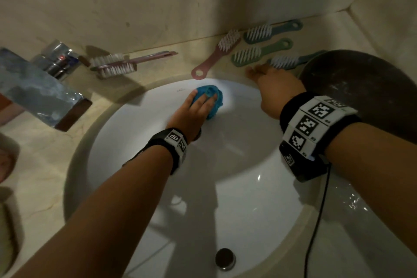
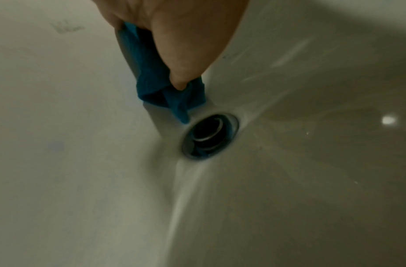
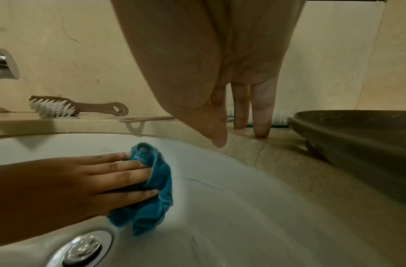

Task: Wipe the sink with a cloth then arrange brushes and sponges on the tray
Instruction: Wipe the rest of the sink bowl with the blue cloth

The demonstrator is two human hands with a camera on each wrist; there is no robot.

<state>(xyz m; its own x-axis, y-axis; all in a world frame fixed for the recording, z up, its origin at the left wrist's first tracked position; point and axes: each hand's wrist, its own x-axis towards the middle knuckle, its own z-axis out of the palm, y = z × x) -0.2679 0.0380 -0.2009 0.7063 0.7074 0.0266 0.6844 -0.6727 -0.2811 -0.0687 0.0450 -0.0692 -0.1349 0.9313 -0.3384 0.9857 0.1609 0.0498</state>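
**Cloth on the basin wall, right hand braced on the counter**

I've got my left hand [image 1: 194, 110] flat on the crumpled blue cloth [image 1: 212, 99], fingers straight and pressing it against the far wall of the white oval sink [image 1: 225, 187], centre of the head view. In the left wrist view the thumb tucks into a fold of the cloth just above the overflow hole [image 2: 209, 136].

My right hand [image 1: 273, 88] is spread open on the beige stone counter [image 1: 162, 70], fingertips down, holding nothing, right beside the dark round tray [image 1: 361, 88] at the right edge.

Upper right, by the wall: one pink brush [image 1: 222, 52] and three green brushes [image 1: 259, 52], bristles white. Upper left of centre, a pink double-sided brush [image 1: 117, 64] lies near the chrome tap [image 1: 45, 83]. The metal drain plug [image 1: 224, 258] sits at the bottom.
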